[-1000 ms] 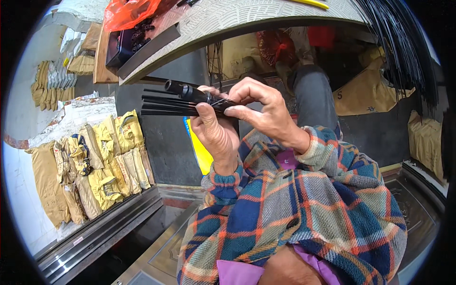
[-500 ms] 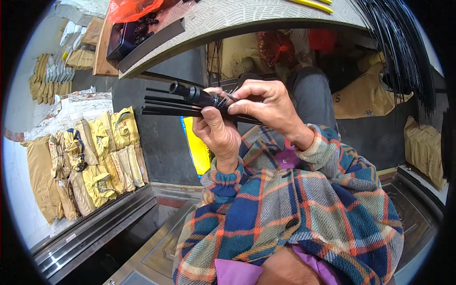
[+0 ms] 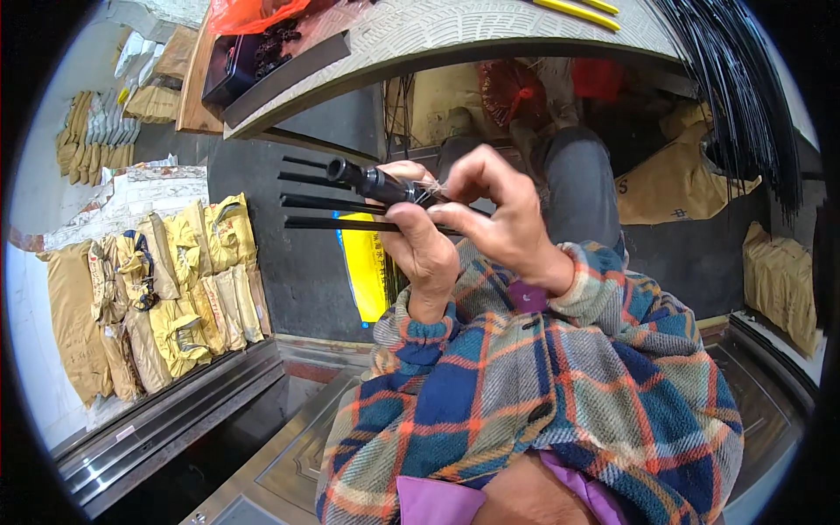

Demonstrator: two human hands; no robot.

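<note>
My left hand [image 3: 423,251] grips a black assembly: a short black tube [image 3: 372,182] with several thin black rods [image 3: 325,203] fanning out to the left. My right hand [image 3: 497,210] pinches at the same assembly just right of the tube, thumb and fingers closed around a thin pale thread or wire. Both hands are held up in front of my chest, with plaid sleeves [image 3: 525,385] below them. Where the rods join the tube is hidden by my fingers.
A curved patterned tabletop [image 3: 490,35] lies beyond the hands, with a black box [image 3: 241,66] and red plastic bag [image 3: 254,13] on it. A bundle of long black rods [image 3: 744,96] hangs at upper right. Yellow and tan sacks [image 3: 166,289] stand at left, metal rails [image 3: 166,420] below.
The hands and the rod assembly have stayed almost in place; the right fingers have shifted slightly along the assembly near the tube.
</note>
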